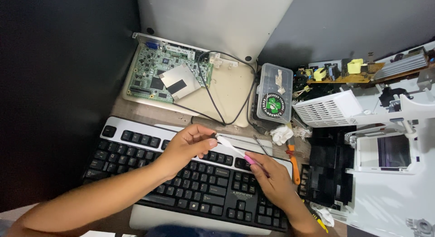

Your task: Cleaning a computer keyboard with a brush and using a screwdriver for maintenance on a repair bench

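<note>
Cluttered wooden bench (145, 114) against a grey wall: I see a green circuit board (158, 74) and a clear plastic box (274, 93) behind a black keyboard (199, 182). Above its keys, my left hand (188, 144) pinches the white tip of a slim pink-handled tool (235, 151); my right hand (274, 180) grips its handle.

- Clear plastic box (273, 93), rectangular, far centre, upright against the grey wall.
- Round sticker (273, 104), black with a green middle, on the box front, low.
- Dark rectangular screen (393, 151) set in a white frame, right side.
- Small grey label (244, 192) with pale print, near right part of the black keyboard (136, 151).
</note>
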